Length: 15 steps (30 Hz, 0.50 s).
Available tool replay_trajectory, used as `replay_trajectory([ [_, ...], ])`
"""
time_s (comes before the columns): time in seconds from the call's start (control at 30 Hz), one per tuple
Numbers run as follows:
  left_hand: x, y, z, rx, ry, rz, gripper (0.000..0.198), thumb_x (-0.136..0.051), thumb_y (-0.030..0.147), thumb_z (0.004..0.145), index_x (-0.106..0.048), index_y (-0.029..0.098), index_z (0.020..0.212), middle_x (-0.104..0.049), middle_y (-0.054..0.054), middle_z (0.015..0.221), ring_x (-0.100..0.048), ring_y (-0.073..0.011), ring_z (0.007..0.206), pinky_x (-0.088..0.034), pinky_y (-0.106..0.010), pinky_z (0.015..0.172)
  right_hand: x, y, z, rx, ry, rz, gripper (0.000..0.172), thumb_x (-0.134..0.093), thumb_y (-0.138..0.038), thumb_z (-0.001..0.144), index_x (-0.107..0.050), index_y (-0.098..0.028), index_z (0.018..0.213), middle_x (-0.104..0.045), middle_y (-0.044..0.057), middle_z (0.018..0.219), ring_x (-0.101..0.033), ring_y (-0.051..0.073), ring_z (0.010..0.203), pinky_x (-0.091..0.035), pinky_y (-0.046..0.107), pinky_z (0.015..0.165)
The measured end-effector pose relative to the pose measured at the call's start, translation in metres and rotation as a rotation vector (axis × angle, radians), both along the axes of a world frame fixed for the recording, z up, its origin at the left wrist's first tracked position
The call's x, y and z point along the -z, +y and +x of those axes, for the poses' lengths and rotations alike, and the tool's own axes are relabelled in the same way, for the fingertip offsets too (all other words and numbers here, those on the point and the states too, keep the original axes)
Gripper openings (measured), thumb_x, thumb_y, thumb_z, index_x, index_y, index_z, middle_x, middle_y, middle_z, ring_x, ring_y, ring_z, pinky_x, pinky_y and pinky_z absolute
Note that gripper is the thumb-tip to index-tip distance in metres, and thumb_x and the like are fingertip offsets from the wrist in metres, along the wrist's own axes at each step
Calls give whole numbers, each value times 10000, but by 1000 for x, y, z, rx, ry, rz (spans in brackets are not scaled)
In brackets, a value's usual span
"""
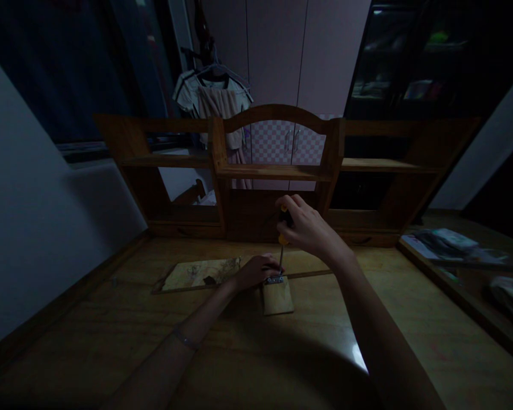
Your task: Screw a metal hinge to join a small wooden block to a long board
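My right hand [301,222] is wrapped round the yellow and black handle of a screwdriver [281,256], which stands nearly upright. Its tip comes down at a small metal hinge [274,279]. Under the hinge's near side lies a short wooden piece [279,299]. My left hand [259,270] is low on the wood, its fingers curled against the hinge from the left and behind; the fingertips are partly hidden. A longer wooden board [196,274], with worn, dark-stained patches, lies flat behind my left hand and extends to the right.
Everything lies on a wooden desktop [308,353]. A wooden shelf unit [273,171] spans its back edge. To the right, beyond a raised wooden edge, are plastic-wrapped items [447,242]. Clothes [214,94] hang behind, beside pink cupboards [277,57]. The room is dim.
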State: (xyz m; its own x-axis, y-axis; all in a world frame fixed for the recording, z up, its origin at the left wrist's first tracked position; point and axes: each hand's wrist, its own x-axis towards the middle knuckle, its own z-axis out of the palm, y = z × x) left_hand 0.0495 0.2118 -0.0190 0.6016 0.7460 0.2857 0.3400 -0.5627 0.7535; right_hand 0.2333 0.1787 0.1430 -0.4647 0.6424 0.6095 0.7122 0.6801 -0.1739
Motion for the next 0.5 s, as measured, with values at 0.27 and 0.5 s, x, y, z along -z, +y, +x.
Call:
replay_trajectory([
  [0.27,-1,-3,2,-28,29,43,92,-637,190,849,-700,148,900,-647,-39,939,-599,-150,923,-433,-215,834,0,2,0,63,-22,23,262,-586,-232,967,-512,-215,1218,-529,65,1128,-581,231,934,-415,318,826],
  [0.5,1,0,2,-61,45,61,93,-660,211,835,-675,151,904,-637,-30,929,-587,-152,903,-419,-228,820,-4,-5,-2,39,-9,12,346,-613,-186,900,-494,-218,1224,-517,55,1146,-578,200,827,-422,309,799],
])
